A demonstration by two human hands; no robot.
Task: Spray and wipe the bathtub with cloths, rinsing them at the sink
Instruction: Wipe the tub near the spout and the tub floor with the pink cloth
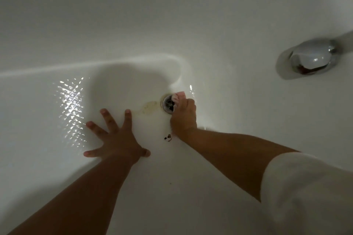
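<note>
The left hand (116, 139) lies flat on the floor of the white bathtub (133, 25), its fingers straight and spread wide, holding nothing. To its right, the right hand (184, 118) is curled around a small pink-and-white cloth (179, 96). Only a bunched end of the cloth shows, beyond the knuckles. That hand presses the cloth against the right edge of the round metal drain (168, 104), which sits just past its fingers. A yellowish stain (148, 108) marks the tub floor between the drain and the left hand's fingertips, touching the drain's left rim. A few small dark specks (168, 137) lie on the floor just left of the right wrist, between the two forearms. Well beyond the right hand, up on the tub's end wall, sits a chrome fitting (313, 58). A white sleeve (305, 187) covers the right upper arm. Bright glints of light lie on the tub floor to the left of the left hand.
</note>
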